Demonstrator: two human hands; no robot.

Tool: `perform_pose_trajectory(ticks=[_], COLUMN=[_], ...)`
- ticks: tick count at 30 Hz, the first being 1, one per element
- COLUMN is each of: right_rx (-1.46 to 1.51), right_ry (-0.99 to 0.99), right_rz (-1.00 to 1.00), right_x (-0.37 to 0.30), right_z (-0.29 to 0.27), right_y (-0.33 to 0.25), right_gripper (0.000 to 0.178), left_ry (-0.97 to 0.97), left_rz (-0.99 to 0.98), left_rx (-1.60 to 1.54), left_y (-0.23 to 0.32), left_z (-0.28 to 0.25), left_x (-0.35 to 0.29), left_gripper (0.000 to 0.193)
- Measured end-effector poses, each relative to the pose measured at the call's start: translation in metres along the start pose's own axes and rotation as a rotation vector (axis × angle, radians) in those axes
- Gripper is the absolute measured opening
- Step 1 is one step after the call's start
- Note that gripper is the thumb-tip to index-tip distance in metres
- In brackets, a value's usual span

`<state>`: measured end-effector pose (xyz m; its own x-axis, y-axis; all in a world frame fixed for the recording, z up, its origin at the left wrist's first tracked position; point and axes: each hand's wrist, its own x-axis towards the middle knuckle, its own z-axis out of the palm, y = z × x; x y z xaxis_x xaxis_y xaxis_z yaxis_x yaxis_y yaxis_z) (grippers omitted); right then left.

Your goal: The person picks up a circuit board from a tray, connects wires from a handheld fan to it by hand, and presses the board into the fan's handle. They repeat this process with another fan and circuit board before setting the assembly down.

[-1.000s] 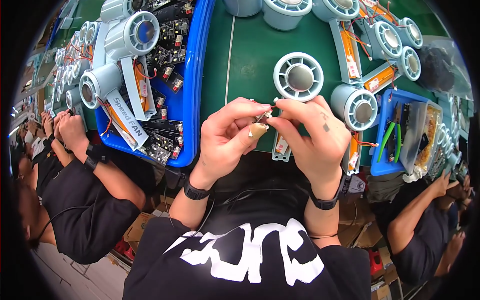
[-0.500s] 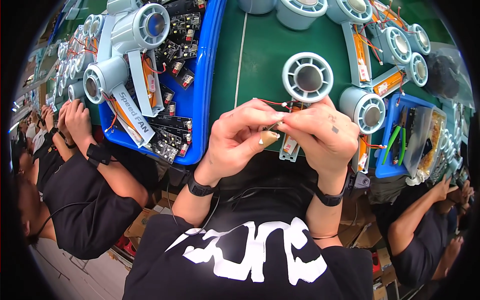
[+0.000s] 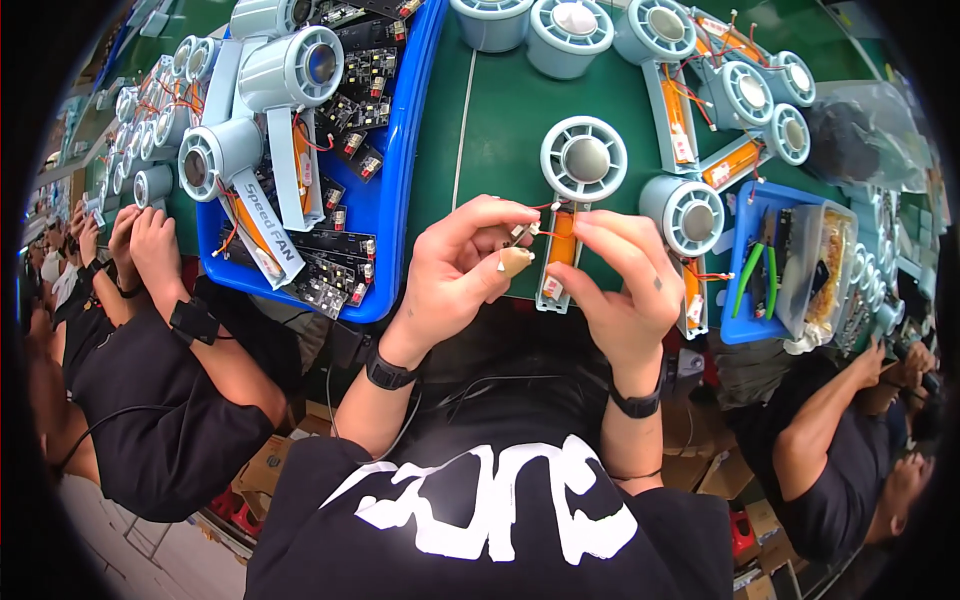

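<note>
In front of me on the green table lies a pale-blue handheld fan (image 3: 585, 160). Its handle is uncovered and shows an orange battery (image 3: 562, 240). My left hand (image 3: 460, 265), with a tan cover on the thumb tip, pinches a small circuit board (image 3: 520, 236) left of the handle. The board is seen nearly edge-on, mostly hidden by fingers, with small white connectors. Thin red wires run between it and the fan. My right hand (image 3: 625, 285) is at the handle's right side, thumb and forefinger apart; no item shows between them.
At left, a blue tray (image 3: 395, 220) holds circuit boards and fans. More open fans (image 3: 690, 215) with batteries stand at right, beside a blue bin (image 3: 740, 270) with green-handled pliers (image 3: 768, 280). Fan heads (image 3: 570, 40) stand at the back. Co-workers sit on both sides.
My right hand has drawn back from the left hand's fingertips, and its fingers have spread. The handle's battery shows more. The left hand still pinches the board. The whole view has shifted slightly.
</note>
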<state>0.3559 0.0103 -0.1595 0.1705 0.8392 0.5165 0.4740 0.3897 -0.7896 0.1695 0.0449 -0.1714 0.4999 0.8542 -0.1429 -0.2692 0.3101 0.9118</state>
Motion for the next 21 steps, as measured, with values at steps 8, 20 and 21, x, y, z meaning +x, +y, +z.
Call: perform_pose_trajectory(ticks=[8,20,21], right_rx=[0.011,0.706,0.704], right_ry=[-0.045,0.269,0.269], right_rz=[0.345,0.767,0.764], right_x=[-0.036,-0.036,-0.033], right_z=[-0.005,-0.039,-0.04], right_y=[-0.058,-0.052,-0.051], right_gripper=[0.041,0.041,0.041], left_ry=[-0.006,0.323,0.297], left_rz=[0.245,0.411,0.506], left_rx=[0.284,0.967,0.941], left_y=[0.003,0.019,0.015], left_z=[0.028,0.068,0.069], left_x=[-0.011,0.002,0.008], left_gripper=[0.033,0.028,0.025])
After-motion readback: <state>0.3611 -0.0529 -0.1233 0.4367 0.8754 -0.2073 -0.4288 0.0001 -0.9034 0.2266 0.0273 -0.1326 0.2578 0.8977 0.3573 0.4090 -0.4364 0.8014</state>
